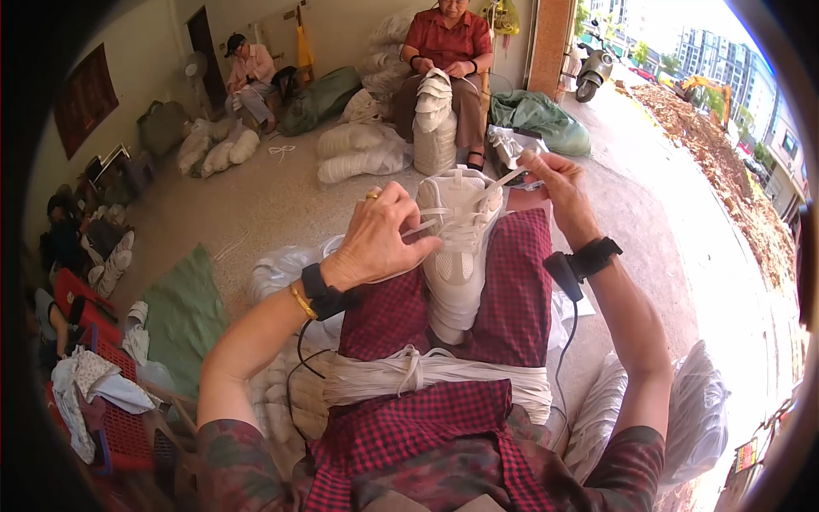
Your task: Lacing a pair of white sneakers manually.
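A white shoe upper (459, 205) tops a stack of nested uppers (452, 311) standing between my knees. Its tongue points away from me, and laces cross its eyelets. At its upper right, my right hand (559, 183) pinches one lace (512, 177), drawn taut from the eyelets. On the other side my left hand (388, 235) is curled close to the upper, with a strand of lace at its closed fingertips. A thick bundle of white laces (444, 380) lies across my lap on the red-and-black checked apron (409, 427).
Bagged uppers (695, 410) stand by my right side. A red crate (115, 397) with cloths lies at the left, beside a green sheet (183, 316). Facing me, a seated person (448, 51) handles another stack of uppers; a second person (252, 68) sits farther back.
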Available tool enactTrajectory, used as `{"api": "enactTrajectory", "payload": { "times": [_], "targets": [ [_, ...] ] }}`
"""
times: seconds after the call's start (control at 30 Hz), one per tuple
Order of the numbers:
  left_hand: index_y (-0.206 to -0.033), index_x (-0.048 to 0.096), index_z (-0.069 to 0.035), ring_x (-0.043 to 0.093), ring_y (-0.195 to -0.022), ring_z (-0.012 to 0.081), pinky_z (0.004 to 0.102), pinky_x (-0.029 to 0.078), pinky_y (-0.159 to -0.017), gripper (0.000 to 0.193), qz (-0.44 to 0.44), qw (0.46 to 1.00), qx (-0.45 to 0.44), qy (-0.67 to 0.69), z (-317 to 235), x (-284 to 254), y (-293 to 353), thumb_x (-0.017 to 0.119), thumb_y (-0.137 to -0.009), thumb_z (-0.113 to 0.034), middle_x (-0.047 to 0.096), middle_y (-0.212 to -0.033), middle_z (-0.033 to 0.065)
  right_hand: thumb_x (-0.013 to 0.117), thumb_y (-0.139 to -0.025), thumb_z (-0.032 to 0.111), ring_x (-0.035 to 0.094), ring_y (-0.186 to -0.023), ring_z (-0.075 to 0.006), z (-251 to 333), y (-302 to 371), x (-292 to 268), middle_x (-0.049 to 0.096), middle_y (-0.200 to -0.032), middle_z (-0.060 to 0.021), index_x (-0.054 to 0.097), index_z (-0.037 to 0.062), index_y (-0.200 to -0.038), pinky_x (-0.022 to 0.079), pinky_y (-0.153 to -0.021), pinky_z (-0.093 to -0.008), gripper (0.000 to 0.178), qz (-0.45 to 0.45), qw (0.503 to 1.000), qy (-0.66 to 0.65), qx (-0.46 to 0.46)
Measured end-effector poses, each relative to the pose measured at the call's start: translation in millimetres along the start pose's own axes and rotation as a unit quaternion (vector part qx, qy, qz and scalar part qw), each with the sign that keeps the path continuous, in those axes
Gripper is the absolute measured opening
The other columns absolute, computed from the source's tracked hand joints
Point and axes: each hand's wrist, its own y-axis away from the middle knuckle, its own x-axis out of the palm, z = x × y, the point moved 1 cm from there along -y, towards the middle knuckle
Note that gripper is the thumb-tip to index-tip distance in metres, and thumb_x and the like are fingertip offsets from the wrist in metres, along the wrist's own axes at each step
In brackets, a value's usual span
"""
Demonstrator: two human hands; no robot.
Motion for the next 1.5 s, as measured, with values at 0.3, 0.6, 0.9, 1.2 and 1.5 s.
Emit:
{"api": "enactTrajectory", "payload": {
  "times": [0.3,0.6,0.9,1.2,1.5],
  "targets": [
    [-0.099,0.066,0.001,0.06,-0.088,0.0108,0.0275,0.052,-0.076,0.026,0.094,0.89,-0.189,0.403,42,3,-23,0.057,-0.094,-0.023,0.062,-0.102,0.0041,0.074,-0.087,0.043,0.063,-0.066,-0.0059,-49,3,-72,0.07,-0.077,-0.0018,0.076,0.0074,-0.086,0.039,-0.051,-0.0221,0.036,-0.104,0.989,0.096,0.047],
    [-0.092,0.067,-0.002,0.059,-0.074,0.009,0.024,0.051,-0.066,0.036,0.108,0.929,-0.219,0.279,70,8,-20,0.06,-0.099,-0.036,0.064,-0.082,0.0015,0.068,-0.08,0.01,0.067,-0.076,-0.0324,-9,42,7,0.067,-0.086,-0.0151,0.071,0.0029,-0.097,0.053,-0.071,-0.042,0.019,0.04,0.932,0.329,-0.146],
    [-0.089,0.067,-0.003,0.057,-0.074,0.0055,0.0235,0.048,-0.065,0.028,0.11,0.93,-0.207,0.282,66,10,-17,0.064,-0.097,-0.03,0.065,-0.082,-0.001,0.067,-0.077,0.002,0.067,-0.076,-0.0292,12,39,43,0.067,-0.087,-0.0116,0.073,0.0034,-0.095,0.053,-0.07,-0.0375,0.019,0.192,0.91,0.292,-0.22],
    [-0.083,0.069,0.004,0.055,-0.065,0.0062,0.0267,0.044,-0.057,0.036,0.089,0.95,-0.164,0.25,52,3,-22,0.066,-0.094,-0.031,0.065,-0.07,0.0014,0.067,-0.075,0.002,0.064,-0.069,-0.0282,18,41,51,0.065,-0.081,-0.0109,0.071,0.0039,-0.089,0.051,-0.065,-0.0367,0.015,0.139,0.928,0.286,-0.196],
    [-0.09,0.069,0.002,0.067,-0.083,0.0194,0.0331,0.052,-0.074,0.024,0.056,0.989,-0.075,0.111,52,12,-25,0.067,-0.083,-0.021,0.069,-0.089,0.0104,0.056,-0.078,0.005,0.063,-0.07,-0.0416,5,48,48,0.06,-0.07,-0.02,0.051,0.0062,-0.112,0.048,-0.063,-0.0518,0.034,0.167,0.867,0.403,-0.242]
  ]
}}
